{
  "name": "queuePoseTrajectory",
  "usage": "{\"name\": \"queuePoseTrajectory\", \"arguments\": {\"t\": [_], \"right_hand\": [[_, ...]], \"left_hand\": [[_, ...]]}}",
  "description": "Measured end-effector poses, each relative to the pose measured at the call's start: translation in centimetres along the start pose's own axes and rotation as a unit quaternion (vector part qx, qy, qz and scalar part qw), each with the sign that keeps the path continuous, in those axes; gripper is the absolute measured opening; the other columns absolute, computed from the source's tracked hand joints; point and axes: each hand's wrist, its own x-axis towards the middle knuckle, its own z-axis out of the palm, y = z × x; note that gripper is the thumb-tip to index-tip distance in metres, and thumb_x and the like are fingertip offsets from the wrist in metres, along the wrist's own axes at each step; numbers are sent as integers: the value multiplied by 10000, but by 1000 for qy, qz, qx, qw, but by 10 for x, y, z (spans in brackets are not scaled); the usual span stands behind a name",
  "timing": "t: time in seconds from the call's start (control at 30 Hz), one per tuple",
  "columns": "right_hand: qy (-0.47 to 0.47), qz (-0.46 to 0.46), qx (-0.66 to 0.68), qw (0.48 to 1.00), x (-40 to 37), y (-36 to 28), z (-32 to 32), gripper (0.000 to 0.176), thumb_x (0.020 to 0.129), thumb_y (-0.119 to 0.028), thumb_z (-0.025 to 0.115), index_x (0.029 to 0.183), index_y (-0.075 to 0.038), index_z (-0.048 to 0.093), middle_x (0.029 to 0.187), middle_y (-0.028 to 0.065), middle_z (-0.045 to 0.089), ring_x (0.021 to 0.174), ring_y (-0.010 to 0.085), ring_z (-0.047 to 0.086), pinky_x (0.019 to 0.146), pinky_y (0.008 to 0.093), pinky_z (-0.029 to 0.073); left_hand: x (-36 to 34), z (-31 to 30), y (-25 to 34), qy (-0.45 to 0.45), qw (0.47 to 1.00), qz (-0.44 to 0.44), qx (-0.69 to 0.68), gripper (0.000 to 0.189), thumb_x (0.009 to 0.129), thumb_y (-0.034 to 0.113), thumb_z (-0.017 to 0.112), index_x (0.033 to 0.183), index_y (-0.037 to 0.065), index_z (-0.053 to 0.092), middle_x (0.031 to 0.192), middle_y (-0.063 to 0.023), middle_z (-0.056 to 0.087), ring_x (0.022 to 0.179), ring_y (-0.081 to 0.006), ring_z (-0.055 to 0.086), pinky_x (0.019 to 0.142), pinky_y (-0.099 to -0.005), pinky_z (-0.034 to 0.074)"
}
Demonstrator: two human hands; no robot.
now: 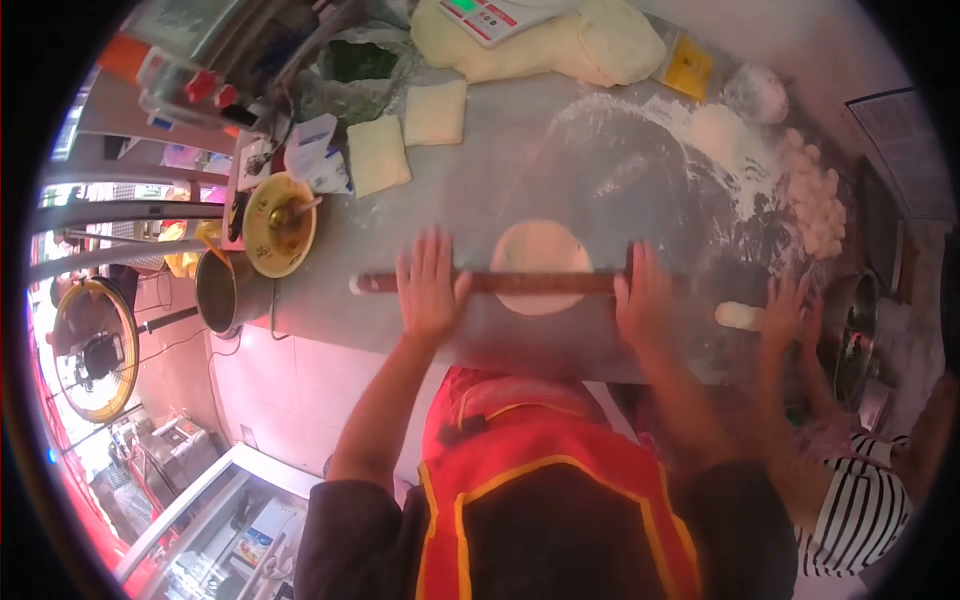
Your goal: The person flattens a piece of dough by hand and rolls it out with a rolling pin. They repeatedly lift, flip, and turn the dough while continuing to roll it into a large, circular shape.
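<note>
A dark wooden rolling pin lies across a round, flat sheet of dough on the grey metal table. My left hand rests on the pin left of the dough, its fingers stretched out flat past it. On the other side, my right hand lies over the pin's right end, fingers also extended and slightly blurred. Neither hand wraps round the pin. The dough shows above and below the pin, with its middle hidden under it.
Two square dough pieces lie back left, near a yellow bowl. A large dough mass and scale are at the back. Flour and several small dough lumps lie right. Another person's hands touch a dough roll.
</note>
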Motion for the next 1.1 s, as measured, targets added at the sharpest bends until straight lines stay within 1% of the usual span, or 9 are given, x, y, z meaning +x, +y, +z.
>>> {"name": "queuePoseTrajectory", "arguments": {"t": [0.27,0.33,0.5,0.6,0.73,0.83,0.87,0.97,1.1], "right_hand": [[129,-2,-98,987,181,30,42,520,991,-299,506,1437,-41,427,1484,170,437,1385,358,383,1103,584,286],[75,-3,-16,997,148,28,42,535,979,-277,522,1445,-39,414,1501,182,410,1401,357,362,1115,580,273],[-83,3,1,997,-27,-19,-19,639,894,-235,615,1445,7,401,1495,221,400,1410,373,350,1140,543,264],[-50,0,12,999,-27,-25,-15,661,884,-247,627,1449,5,393,1467,214,432,1389,382,372,1134,540,275],[8,-3,-38,999,85,1,26,571,936,-272,575,1420,-9,423,1445,202,458,1354,369,407,1131,542,281],[61,-15,-82,995,122,14,42,534,966,-296,538,1415,-25,434,1458,190,451,1355,356,410,1139,528,274],[54,-23,-76,995,111,13,40,542,968,-299,537,1425,-31,425,1465,191,444,1360,357,403,1141,527,271],[-2,-16,-8,1000,35,-7,15,600,951,-303,575,1451,-23,398,1451,217,452,1349,386,406,1131,521,279],[-39,-17,93,995,13,-12,9,598,934,-279,612,1424,8,425,1393,243,498,1269,411,473,1077,510,341]], "left_hand": [[186,-10,-14,184,979,45,71,652,951,410,540,1475,56,383,1581,-134,309,1465,-329,265,1159,-596,191],[167,-8,-16,169,983,50,60,681,944,413,553,1482,41,362,1579,-153,304,1464,-332,270,1161,-592,190],[-29,16,-20,68,995,51,-50,811,895,468,585,1507,12,311,1568,-177,315,1457,-344,283,1162,-589,180],[-35,9,-16,18,999,25,-22,776,919,459,551,1508,14,312,1558,-172,333,1457,-333,286,1158,-584,187],[89,-8,-20,57,995,41,70,685,955,419,511,1496,34,342,1553,-144,357,1453,-319,298,1160,-587,192],[152,-16,-20,173,982,45,54,679,947,418,534,1483,38,365,1545,-134,375,1452,-316,301,1159,-592,197],[140,-10,-23,209,973,67,68,687,938,424,549,1478,40,372,1532,-151,387,1448,-320,307,1159,-576,212],[48,-1,-33,66,995,58,-46,685,911,387,615,1462,45,394,1529,-163,391,1439,-308,330,1171,-563,200],[0,-15,-35,65,992,94,-50,504,787,257,728,1222,64,559,1213,-120,602,1151,-304,548,991,-471,381]]}}
